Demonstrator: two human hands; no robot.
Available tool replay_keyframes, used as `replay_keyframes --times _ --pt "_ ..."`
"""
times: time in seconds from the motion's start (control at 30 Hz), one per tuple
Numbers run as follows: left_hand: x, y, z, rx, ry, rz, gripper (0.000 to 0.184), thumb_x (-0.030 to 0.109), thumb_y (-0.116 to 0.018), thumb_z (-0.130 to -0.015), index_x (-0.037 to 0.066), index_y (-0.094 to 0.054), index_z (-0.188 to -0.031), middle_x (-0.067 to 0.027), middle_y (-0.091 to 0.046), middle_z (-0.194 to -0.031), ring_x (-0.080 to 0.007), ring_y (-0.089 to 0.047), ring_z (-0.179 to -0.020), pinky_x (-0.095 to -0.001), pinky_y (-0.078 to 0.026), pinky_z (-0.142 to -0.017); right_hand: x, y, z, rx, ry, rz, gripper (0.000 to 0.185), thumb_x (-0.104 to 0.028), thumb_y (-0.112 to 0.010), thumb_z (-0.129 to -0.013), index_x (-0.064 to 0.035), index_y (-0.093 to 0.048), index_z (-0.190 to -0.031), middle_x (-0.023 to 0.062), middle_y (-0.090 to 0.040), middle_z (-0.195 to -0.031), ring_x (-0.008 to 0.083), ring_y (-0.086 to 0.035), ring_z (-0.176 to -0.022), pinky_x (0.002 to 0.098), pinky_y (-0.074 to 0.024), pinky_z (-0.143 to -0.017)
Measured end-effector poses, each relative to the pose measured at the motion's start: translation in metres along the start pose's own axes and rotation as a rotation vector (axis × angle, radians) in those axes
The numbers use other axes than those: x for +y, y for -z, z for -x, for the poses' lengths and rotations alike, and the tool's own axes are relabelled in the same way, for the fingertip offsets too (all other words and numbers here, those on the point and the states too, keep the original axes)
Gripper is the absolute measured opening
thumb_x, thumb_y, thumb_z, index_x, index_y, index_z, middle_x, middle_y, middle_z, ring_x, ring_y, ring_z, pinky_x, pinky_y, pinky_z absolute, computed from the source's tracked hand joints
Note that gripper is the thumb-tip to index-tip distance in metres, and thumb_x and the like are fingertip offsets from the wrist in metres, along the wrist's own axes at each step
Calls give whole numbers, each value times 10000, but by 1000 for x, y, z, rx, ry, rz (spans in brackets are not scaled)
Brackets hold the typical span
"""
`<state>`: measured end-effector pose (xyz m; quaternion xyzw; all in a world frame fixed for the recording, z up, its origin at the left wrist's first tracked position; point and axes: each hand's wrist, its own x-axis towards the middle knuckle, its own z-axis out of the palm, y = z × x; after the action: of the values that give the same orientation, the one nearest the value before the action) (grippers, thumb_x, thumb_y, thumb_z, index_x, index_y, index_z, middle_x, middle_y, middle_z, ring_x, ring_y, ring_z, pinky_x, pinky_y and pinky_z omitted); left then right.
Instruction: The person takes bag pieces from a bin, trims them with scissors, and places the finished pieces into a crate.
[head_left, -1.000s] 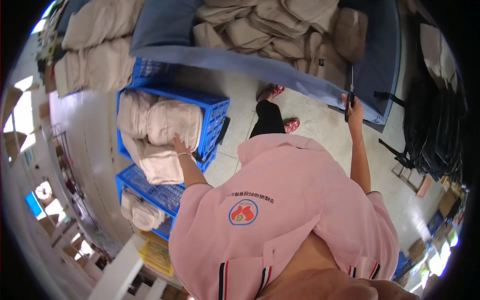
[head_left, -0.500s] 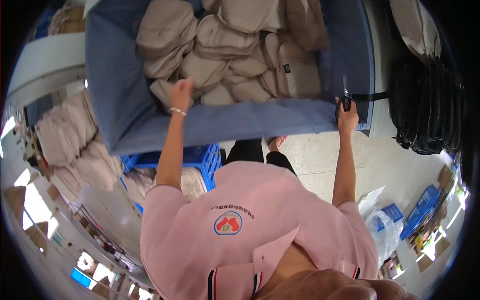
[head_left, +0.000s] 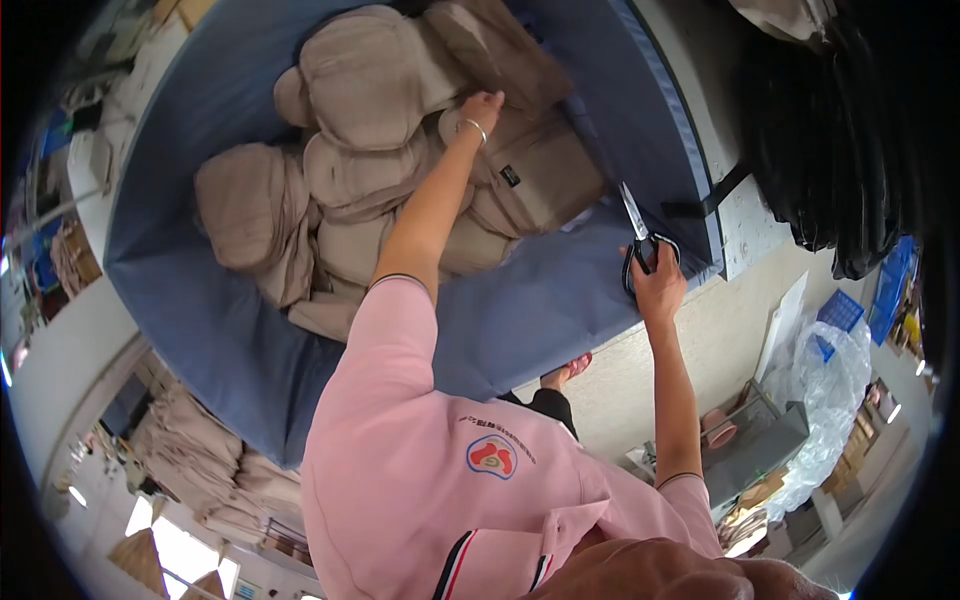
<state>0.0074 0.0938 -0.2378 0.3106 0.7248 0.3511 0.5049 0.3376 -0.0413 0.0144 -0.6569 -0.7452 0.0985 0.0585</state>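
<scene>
Blue bin [head_left: 560,300] holds heaped bags [head_left: 362,82], none clearly lifted out; your left hand [head_left: 482,110] is over them, grip unclear; your right hand [head_left: 660,288] clasps scissors [head_left: 632,210].

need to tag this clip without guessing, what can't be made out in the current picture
All in the head view:
- Whether the left hand grips anything: the hand itself hides its fingertips.
- Writing on the small black label: too small.
- How many beige pieces lie in the blue bin: upper ones cover lower ones.
- Right side of the black bundle: lost in the dark lens border.
</scene>
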Motion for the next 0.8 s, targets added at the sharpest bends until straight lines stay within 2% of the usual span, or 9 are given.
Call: replay_keyframes --times 0.07,0.17,0.33,0.4,0.5,0.53,0.63,0.73,0.8 --pt "-41 -23 -82 73 35 -36 458 440 -569 -890 -3 -674 -944 -185 -680 -933 -337 -637 -907 -406 -479 -822 0 -1 -1 -18 -36 -1 457 -397 -792 -723 -41 -548 -873 65 -531 -650 280 -563 -558 394 -445 -515" --pt "-35 -31 -114 95 149 -131 470 442 -559 -886 0 -673 -999 -228 -654 -1039 -401 -581 -1047 -433 -450 -915 -2 2 -3 -38 -72 -53 467 -391 -801 -712 -39 -558 -899 65 -535 -663 260 -567 -565 376 -451 -519" --pt "-38 -34 -138 146 41 -176 372 343 -573 -866 -1 -671 -966 -238 -644 -1052 -378 -610 -986 -415 -464 -858 0 4 -3 -64 -85 -87 487 -333 -832 -687 -30 -578 -972 46 -540 -703 213 -549 -578 341 -449 -533" --pt "-3 -15 -108 88 12 -307 334 311 -571 -870 -3 -666 -934 -227 -661 -995 -366 -631 -910 -414 -471 -805 -1 7 -5 -67 -80 -79 472 -349 -815 -701 -30 -575 -954 60 -556 -707 229 -575 -600 349 -461 -541" --pt "7 11 -77 46 -124 -270 334 315 -575 -885 -12 -647 -883 -198 -669 -863 -326 -625 -773 -396 -465 -727 1 6 -3 -37 -84 -123 473 -357 -803 -713 -27 -567 -956 71 -565 -715 243 -589 -619 359 -467 -548" --pt "17 23 -56 38 -232 -187 353 316 -582 -894 -30 -617 -834 -171 -647 -755 -273 -592 -678 -377 -453 -673 2 6 -1 -21 -87 -144 475 -358 -802 -714 -26 -565 -958 71 -564 -715 245 -588 -618 359 -467 -550" --pt "69 66 20 22 -367 -196 337 289 -591 -898 -34 -597 -804 -157 -630 -727 -243 -572 -664 -352 -443 -656 5 5 4 71 -81 -219 500 -355 -801 -719 -7 -558 -983 83 -565 -722 254 -585 -627 360 -466 -562" --pt "119 106 103 -8 -475 -174 318 252 -596 -907 -33 -574 -768 -96 -598 -679 -166 -538 -645 -314 -428 -632 10 6 10 144 -120 -356 506 -350 -786 -739 12 -549 -1002 98 -564 -729 275 -582 -635 368 -464 -576" --pt "165 129 171 -57 -475 -178 315 237 -602 -910 -24 -555 -740 -46 -569 -665 -114 -512 -651 -284 -416 -621 11 6 11 183 -137 -434 490 -362 -775 -753 -7 -551 -1005 107 -551 -705 289 -574 -633 376 -454 -575"
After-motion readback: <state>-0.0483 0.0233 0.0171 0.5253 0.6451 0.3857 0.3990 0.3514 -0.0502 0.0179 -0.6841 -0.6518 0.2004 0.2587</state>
